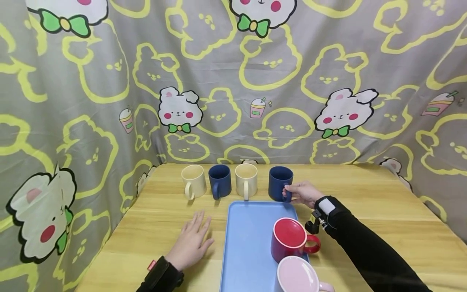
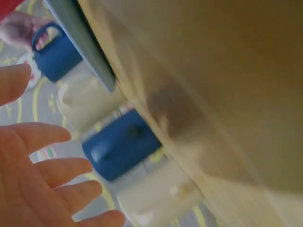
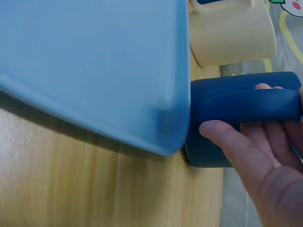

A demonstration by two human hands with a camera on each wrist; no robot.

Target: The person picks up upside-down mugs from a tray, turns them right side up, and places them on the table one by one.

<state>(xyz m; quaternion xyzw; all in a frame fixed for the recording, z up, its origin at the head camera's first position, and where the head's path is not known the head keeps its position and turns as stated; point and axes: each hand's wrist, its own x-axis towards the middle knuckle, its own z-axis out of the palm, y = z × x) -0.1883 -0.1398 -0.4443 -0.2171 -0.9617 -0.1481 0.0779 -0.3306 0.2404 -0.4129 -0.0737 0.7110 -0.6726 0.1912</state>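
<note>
Head view: right hand grips unmarked navy mug.

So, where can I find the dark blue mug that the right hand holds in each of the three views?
Head: the dark blue mug stands rightmost in the row, behind the blue tray; the right hand holds its handle.
Left wrist: upper left, handle up.
Right wrist: right of centre, fingers round the handle.
Shared landmark: the tray's corner beside the mug.
</note>
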